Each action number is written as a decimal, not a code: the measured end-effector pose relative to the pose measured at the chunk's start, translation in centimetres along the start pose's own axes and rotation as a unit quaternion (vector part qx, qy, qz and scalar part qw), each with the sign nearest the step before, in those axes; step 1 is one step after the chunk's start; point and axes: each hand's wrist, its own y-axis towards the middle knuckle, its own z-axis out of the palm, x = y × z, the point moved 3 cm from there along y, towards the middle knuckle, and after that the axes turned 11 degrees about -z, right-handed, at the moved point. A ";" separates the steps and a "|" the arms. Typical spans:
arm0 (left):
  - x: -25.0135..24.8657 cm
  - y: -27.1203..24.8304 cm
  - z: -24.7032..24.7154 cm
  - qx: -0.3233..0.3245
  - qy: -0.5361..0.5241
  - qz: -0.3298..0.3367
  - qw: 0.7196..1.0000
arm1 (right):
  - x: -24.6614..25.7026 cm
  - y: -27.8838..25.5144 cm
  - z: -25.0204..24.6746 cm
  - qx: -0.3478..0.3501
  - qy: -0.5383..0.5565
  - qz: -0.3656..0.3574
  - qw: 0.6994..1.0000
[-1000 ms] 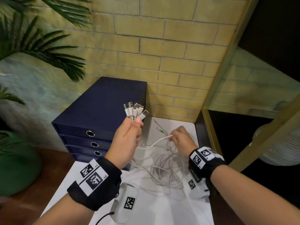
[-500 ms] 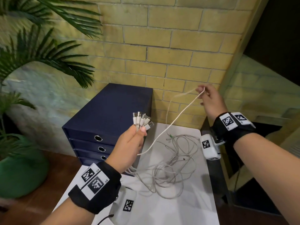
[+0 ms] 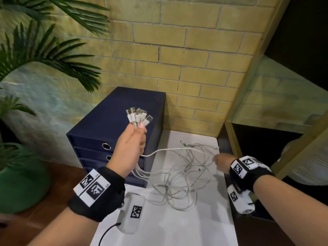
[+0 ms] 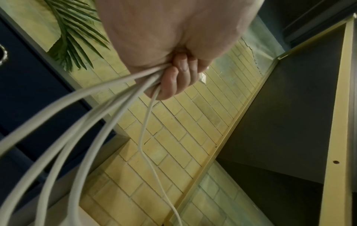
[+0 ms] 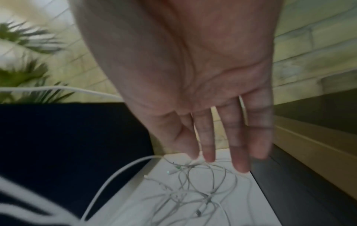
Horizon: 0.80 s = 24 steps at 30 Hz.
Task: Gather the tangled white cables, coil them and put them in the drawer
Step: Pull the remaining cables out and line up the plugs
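Yellow brick wall (image 3: pixel 186 55) backs a white tabletop (image 3: pixel 177 228) bearing one navy four-drawer cabinet (image 3: pixel 113 132) and tangled white cables (image 3: pixel 179 176). Left hand (image 3: pixel 129 150) clenches five or six white USB plug ends (image 3: pixel 138 116) above the cabinet. Right hand (image 3: pixel 221 163), fingers (image 5: pixel 238 146) extended and released, hovers over the tangle.

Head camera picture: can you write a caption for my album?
Left hand holds up white cables by their plugs, right hand reaching into the tangle.

White cables (image 3: pixel 177 176), tangled loosely on table (plug ends bunched, raised), drawers (image 3: pixel 92 151) closed
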 end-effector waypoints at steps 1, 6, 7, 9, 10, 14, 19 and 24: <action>-0.1 0.0 0.2 0.012 0.005 -0.004 1.000 | 0.2 -0.2 0.6 0.029 -0.016 -0.003 0.999; -0.2 -0.1 0.8 0.048 0.030 -0.011 0.998 | 6.5 -4.0 -1.4 -0.076 0.026 -0.189 0.979; -0.2 -0.1 0.9 0.053 0.034 -0.008 0.998 | 8.9 -5.5 -2.0 -0.104 0.057 -0.255 0.960; -0.2 -0.2 1.3 0.064 0.034 -0.002 0.997 | 13.4 -8.1 -2.2 -0.134 0.094 -0.350 0.922; -0.3 -0.3 1.5 0.068 0.030 -0.001 0.997 | 15.4 -9.0 -1.8 -0.137 0.100 -0.384 0.908; -0.9 -0.8 2.4 0.092 0.022 -0.002 0.996 | 19.2 -8.3 0.9 -0.095 0.159 -0.411 0.892; -1.4 -1.0 1.2 0.077 -0.015 -0.003 0.997 | 16.5 -5.4 2.9 -0.044 0.104 -0.325 0.939; -1.3 -1.0 -0.1 0.064 -0.040 0.006 0.997 | 9.3 -3.4 -1.8 -0.179 -0.059 -0.202 0.961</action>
